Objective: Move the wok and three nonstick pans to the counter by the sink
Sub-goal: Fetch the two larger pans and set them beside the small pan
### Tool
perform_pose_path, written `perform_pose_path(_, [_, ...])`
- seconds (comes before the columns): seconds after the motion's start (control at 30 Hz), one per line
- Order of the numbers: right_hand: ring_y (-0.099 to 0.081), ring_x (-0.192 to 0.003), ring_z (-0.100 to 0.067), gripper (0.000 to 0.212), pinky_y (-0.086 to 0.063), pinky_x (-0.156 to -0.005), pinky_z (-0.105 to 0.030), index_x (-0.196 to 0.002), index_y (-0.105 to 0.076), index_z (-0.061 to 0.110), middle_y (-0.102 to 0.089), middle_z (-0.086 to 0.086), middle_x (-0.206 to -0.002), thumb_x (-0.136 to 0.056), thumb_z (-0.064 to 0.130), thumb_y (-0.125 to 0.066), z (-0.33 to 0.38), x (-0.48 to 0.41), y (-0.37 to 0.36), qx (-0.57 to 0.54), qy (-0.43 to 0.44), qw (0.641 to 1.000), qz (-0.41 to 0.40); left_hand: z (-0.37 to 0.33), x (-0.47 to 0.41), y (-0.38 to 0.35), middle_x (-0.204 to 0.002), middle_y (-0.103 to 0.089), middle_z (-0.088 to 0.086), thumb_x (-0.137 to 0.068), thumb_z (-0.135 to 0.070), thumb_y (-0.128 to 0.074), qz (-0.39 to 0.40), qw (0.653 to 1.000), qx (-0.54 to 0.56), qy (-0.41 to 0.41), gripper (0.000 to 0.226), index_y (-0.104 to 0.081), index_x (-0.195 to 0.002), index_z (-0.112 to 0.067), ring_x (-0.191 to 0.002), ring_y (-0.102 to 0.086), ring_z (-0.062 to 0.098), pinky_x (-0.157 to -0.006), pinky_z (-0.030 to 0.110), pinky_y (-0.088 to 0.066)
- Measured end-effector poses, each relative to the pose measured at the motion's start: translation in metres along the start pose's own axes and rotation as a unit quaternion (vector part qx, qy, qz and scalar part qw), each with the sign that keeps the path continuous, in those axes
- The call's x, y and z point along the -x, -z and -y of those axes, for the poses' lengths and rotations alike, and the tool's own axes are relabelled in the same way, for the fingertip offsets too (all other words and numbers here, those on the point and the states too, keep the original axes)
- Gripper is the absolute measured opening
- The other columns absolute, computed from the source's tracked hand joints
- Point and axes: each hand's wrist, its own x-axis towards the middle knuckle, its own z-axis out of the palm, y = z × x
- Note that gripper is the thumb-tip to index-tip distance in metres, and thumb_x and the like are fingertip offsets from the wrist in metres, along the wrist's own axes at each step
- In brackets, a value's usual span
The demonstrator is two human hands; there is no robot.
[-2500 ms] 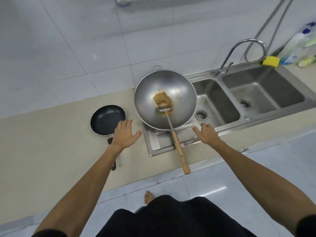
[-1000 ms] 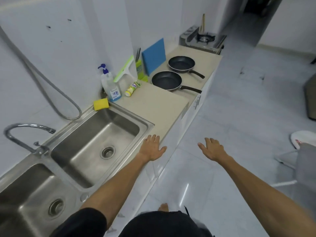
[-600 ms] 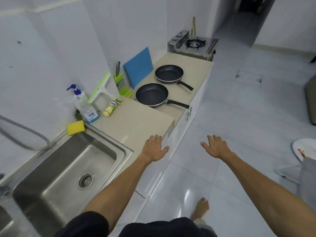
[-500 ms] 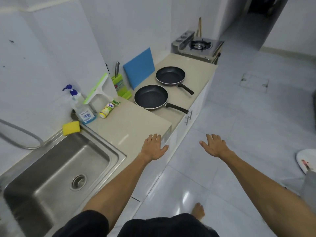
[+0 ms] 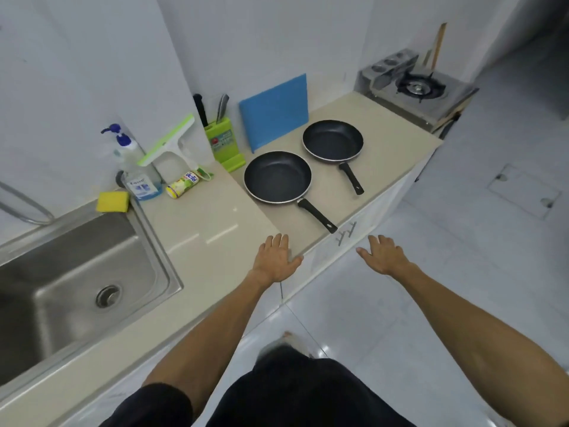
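Two black round nonstick pans were seen on the beige tabletop [image 5: 197,229].

Near pan [image 5: 277,177] and far pan [image 5: 332,140] lay side by side, handles pointing outward; left hand [image 5: 275,259] and right hand [image 5: 383,255] were spread wide, empty.

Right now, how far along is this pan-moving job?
Judging from this view alone, two black pans are waiting: the near pan and the far pan sit on the counter beyond the sink. Nothing is in hand: the left hand and right hand are open and empty, stretched toward them. The wok and third pan are out of sight here.
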Motion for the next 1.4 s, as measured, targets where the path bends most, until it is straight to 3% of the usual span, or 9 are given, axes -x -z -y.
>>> perform_pose_path(0.23, [-0.020, -0.151, -0.038, 0.069, -0.024, -0.120, -0.053, -0.158, -0.023, 0.006, -0.022, -0.020, -0.165, -0.105, 0.049, -0.034, 0.032, -0.086, 0.032, -0.017, 0.085, 0.996, 0.026, 0.001, -0.067, 0.003, -0.156, -0.037, 0.018, -0.096, -0.063, -0.042, -0.005, 0.996, 0.055, 0.063, 0.083, -0.027, -0.153, -0.004, -0.138, -0.039, 0.037, -0.111, 0.048, -0.036])
perform_pose_path(0.6, [-0.030, -0.146, -0.041, 0.061, -0.031, -0.114, -0.054, -0.151, -0.031, 0.005, -0.030, -0.024, -0.159, -0.105, 0.044, -0.039, 0.020, -0.214, 0.084, 0.057, 0.110, 0.991, 0.047, -0.018, -0.153, 0.003, -0.150, -0.046, 0.019, -0.095, -0.059, -0.050, 0.009, 0.976, 0.154, 0.152, 0.082, -0.026, -0.154, -0.007, -0.132, -0.048, 0.039, -0.103, 0.051, -0.045])
perform_pose_path(0.7, [-0.040, -0.137, -0.041, 0.057, -0.037, -0.109, -0.052, -0.144, -0.038, 0.004, -0.039, -0.025, -0.150, -0.103, 0.042, -0.044, 0.019, -0.247, 0.100, 0.051, 0.085, 0.995, 0.018, -0.025, -0.182, 0.002, -0.134, -0.063, 0.018, -0.096, -0.054, -0.053, 0.032, 0.941, 0.261, 0.213, 0.074, -0.033, -0.151, -0.008, -0.125, -0.058, 0.037, -0.101, 0.047, -0.048])
perform_pose_path(0.8, [-0.044, -0.130, -0.043, 0.055, -0.040, -0.106, -0.051, -0.142, -0.039, 0.000, -0.042, -0.025, -0.143, -0.100, 0.036, -0.048, 0.011, -0.283, 0.115, -0.053, 0.017, 0.998, -0.006, -0.036, -0.208, 0.001, -0.124, -0.069, 0.019, -0.099, -0.045, -0.054, 0.028, 0.890, 0.363, 0.273, 0.061, -0.044, -0.144, -0.005, -0.118, -0.063, 0.036, -0.100, 0.040, -0.049])
perform_pose_path(0.97, [-0.052, -0.126, -0.042, 0.058, -0.047, -0.101, -0.044, -0.144, -0.036, -0.003, -0.047, -0.026, -0.143, -0.102, 0.036, -0.049, -0.022, -0.340, 0.128, -0.242, -0.070, 0.966, 0.060, -0.058, -0.240, -0.019, -0.121, -0.069, 0.021, -0.103, -0.041, -0.049, 0.045, 0.811, 0.470, 0.346, 0.052, -0.047, -0.138, -0.003, -0.093, -0.073, 0.035, -0.085, 0.044, -0.060])
perform_pose_path(1.13, [-0.063, -0.110, -0.035, 0.051, -0.057, -0.089, -0.045, -0.138, -0.047, 0.003, -0.059, -0.021, -0.134, -0.103, 0.039, -0.049, -0.036, -0.380, 0.120, -0.345, -0.082, 0.926, 0.131, -0.087, -0.269, -0.049, -0.129, -0.063, 0.023, -0.103, -0.030, -0.051, -0.047, 0.733, 0.538, 0.413, 0.045, -0.051, -0.135, 0.002, -0.108, -0.067, 0.039, -0.094, 0.052, -0.055])
perform_pose_path(1.23, [-0.064, -0.099, -0.033, 0.043, -0.058, -0.088, -0.046, -0.131, -0.051, 0.003, -0.063, -0.025, -0.129, -0.104, 0.037, -0.048, -0.036, -0.396, 0.115, -0.382, -0.073, 0.905, 0.175, -0.100, -0.284, -0.057, -0.122, -0.065, 0.020, -0.103, -0.029, -0.053, -0.057, 0.682, 0.573, 0.451, 0.041, -0.052, -0.132, 0.000, -0.106, -0.066, 0.038, -0.092, 0.053, -0.056])
perform_pose_path(1.33, [-0.064, -0.099, -0.036, 0.045, -0.057, -0.073, -0.039, -0.129, -0.054, 0.004, -0.063, -0.026, -0.128, -0.104, 0.041, -0.047, -0.035, -0.411, 0.110, -0.392, -0.056, 0.896, 0.200, -0.108, -0.290, -0.065, -0.104, -0.069, 0.019, -0.102, -0.029, -0.053, -0.069, 0.647, 0.602, 0.463, 0.031, -0.056, -0.119, -0.003, -0.080, -0.069, 0.028, -0.075, 0.046, -0.061])
perform_pose_path(1.4, [-0.065, -0.105, -0.035, 0.046, -0.053, -0.067, -0.035, -0.128, -0.056, 0.009, -0.066, -0.020, -0.122, -0.102, 0.047, -0.047, -0.035, -0.421, 0.105, -0.405, -0.060, 0.888, 0.207, -0.109, -0.293, -0.073, -0.096, -0.070, 0.016, -0.103, -0.029, -0.052, -0.079, 0.648, 0.603, 0.458, 0.029, -0.056, -0.116, -0.003, -0.065, -0.067, 0.020, -0.059, 0.033, -0.057])
